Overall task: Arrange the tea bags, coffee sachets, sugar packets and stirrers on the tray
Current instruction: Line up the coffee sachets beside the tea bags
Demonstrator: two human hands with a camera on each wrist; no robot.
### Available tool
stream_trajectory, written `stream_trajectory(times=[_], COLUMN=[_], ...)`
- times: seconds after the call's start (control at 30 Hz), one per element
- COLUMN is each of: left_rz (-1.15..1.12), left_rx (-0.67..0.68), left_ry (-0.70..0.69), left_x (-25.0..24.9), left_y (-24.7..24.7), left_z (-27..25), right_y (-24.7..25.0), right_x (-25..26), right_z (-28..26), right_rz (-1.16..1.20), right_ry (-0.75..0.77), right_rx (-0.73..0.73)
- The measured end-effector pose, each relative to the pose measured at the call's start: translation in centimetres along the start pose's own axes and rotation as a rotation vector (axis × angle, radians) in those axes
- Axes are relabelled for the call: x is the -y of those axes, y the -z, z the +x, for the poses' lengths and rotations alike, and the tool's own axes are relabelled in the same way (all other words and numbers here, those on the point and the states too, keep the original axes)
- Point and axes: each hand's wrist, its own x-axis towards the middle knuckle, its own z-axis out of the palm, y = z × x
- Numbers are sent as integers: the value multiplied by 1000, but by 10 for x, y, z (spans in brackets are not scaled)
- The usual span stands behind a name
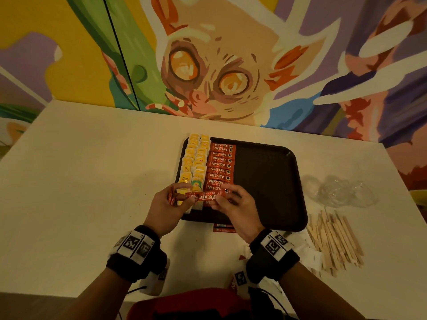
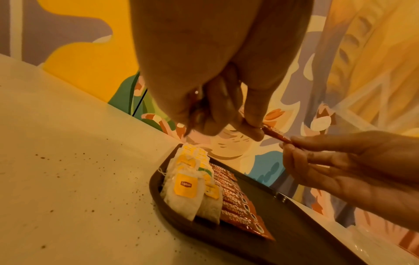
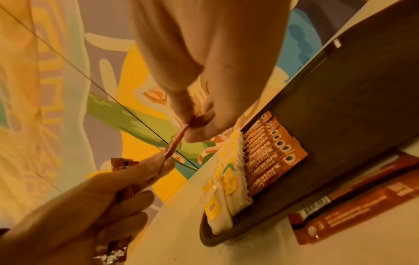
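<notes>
Over the near left of the dark brown plastic tray (image 1: 265, 181), the left hand (image 1: 166, 204) and right hand (image 1: 233, 204) pinch opposite ends of one red coffee sachet (image 1: 204, 195), which probably next lies flat beside the near end of the red sachet row (image 1: 220, 166).

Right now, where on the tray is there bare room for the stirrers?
Bare: the tray's right half, from the Nescafe sachet row to the right rim. Crowded: the left side, filled by tea bags and sachets, and the near-left corner under both hands.
</notes>
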Motion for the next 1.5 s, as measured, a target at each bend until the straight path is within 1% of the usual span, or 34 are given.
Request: stream_trajectory(times=[0.07, 0.13, 0.2, 0.23, 0.33, 0.37, 0.5, 0.57, 0.63, 0.7, 0.77, 0.87, 0.93, 1.03, 1.2, 1.33, 1.4, 1.5], left_rz=[60, 176, 262, 274, 208, 185, 196, 178, 132, 77, 52, 46, 36, 23, 78, 111, 115, 115], left_rx=[20, 106, 195, 214, 211, 209, 258, 219, 124, 29, -47, -119, -132, -146, -102, -83, -82, -78], left_ry=[23, 40, 33, 29, 1, -6, -22, -11, -1, 16, 28, 63, 108, 157, 253, 273, 270, 267], left_x=[1, 4, 5, 4, -4, -6, -11, -9, -6, -3, 0, 4, 8, 13, 17, 19, 18, 16], left_y=[1, 1, 0, -2, -8, -9, -9, -9, -8, -10, -10, -10, -10, -12, -14, -12, -11, -10], left_z=[0, 0, -1, -1, 0, 0, 2, 4, 6, 7, 6, 5, 3, -1, -2, -3, -4, -6], right_y=[0, 1, 2, 2, 0, -1, -3, -1, 0, 1, 1, 5, 10, 16, 27, 43, 48, 50], right_x=[-1, -1, 0, 1, 4, 4, 6, 5, 1, -4, -7, -11, -12, -14, -21, -27, -29, -31], right_z=[2, 4, 5, 6, 6, 6, 4, 3, 2, -1, -4, -6, -4, 0, 10, 21, 25, 32], right_rz=[-55, -129, -232, -303, -567, -614, -542, -519, -536, -557, -516, -435, -455, -472, -434, -618, -686, -749], right_ry=[10, 32, 72, 99, 165, 165, 110, 101, 80, 21, -47, -95, -94, -87, -152, -169, -176, -231], right_rx=[-60, -62, -10, 34, 177, 203, 206, 214, 231, 270, 287, 225, 156, 105, 3, -95, -125, -149])
